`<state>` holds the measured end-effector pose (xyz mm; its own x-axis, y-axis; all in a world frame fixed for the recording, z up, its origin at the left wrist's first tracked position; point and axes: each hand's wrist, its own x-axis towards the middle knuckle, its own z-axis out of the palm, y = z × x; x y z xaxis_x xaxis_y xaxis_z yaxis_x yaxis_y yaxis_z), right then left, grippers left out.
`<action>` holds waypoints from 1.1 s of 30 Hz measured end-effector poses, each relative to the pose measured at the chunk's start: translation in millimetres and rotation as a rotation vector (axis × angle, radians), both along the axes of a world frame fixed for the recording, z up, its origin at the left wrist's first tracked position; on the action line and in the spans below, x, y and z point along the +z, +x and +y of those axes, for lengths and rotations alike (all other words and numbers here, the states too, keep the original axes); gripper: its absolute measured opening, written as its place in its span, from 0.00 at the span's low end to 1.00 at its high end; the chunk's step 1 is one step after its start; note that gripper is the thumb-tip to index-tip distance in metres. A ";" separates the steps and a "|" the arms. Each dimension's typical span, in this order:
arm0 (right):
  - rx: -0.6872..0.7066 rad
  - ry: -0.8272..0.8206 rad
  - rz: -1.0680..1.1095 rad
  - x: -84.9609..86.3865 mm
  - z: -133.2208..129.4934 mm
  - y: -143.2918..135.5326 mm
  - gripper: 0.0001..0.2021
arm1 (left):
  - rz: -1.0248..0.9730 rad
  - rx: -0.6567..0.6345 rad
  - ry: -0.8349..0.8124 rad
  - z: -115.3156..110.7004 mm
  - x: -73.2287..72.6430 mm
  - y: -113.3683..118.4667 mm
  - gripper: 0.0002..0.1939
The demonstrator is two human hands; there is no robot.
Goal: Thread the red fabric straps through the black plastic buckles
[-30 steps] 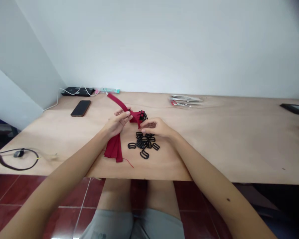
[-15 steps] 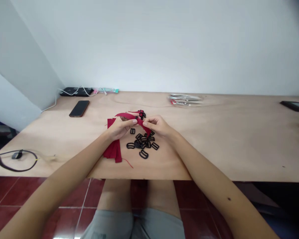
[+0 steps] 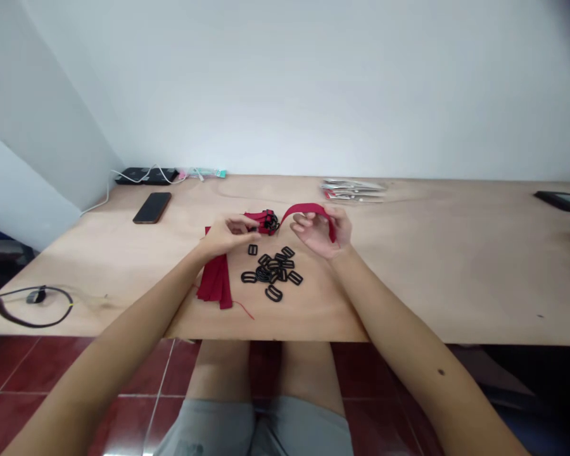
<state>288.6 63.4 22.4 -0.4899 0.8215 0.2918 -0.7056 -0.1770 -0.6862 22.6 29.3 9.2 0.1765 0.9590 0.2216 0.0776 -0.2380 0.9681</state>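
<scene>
- Your loosely curled right hand (image 3: pixel 322 239) holds a flat crimson fabric strap (image 3: pixel 306 208) aloft, likely to clear black slotted buckles (image 3: pixel 265 273).
- Your left hand (image 3: pixel 224 239) bends fingers thumbward; any hold cannot be told.

A head-worn camera looks forward and down from above and behind the left grip (image 3: pixel 225 238) and right grip (image 3: pixel 319 239), both near, taking in the wooden surface (image 3: pixel 432 259) around them, thighs (image 3: pixel 218 373) nearer and white wall (image 3: pixel 313 82) beyond.
</scene>
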 end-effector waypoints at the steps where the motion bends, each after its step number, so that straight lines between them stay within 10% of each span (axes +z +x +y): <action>1: -0.018 -0.005 -0.009 -1.2 1.2 1.5 0.18 | 0.141 -0.056 0.039 -4.0 2.3 0.9 0.20; 8: -0.137 0.062 -0.351 -3.7 1.0 -0.3 0.14 | 0.266 -0.350 0.088 -20.0 7.3 16.3 0.24; 24: -0.120 0.406 -0.712 -28.5 0.7 -24.1 0.22 | -0.346 -0.032 -0.006 -7.8 0.0 22.4 0.17; 33: -0.383 0.529 -0.765 -36.5 -4.4 -39.1 0.36 | -0.640 0.044 -0.089 -1.1 17.9 10.1 0.14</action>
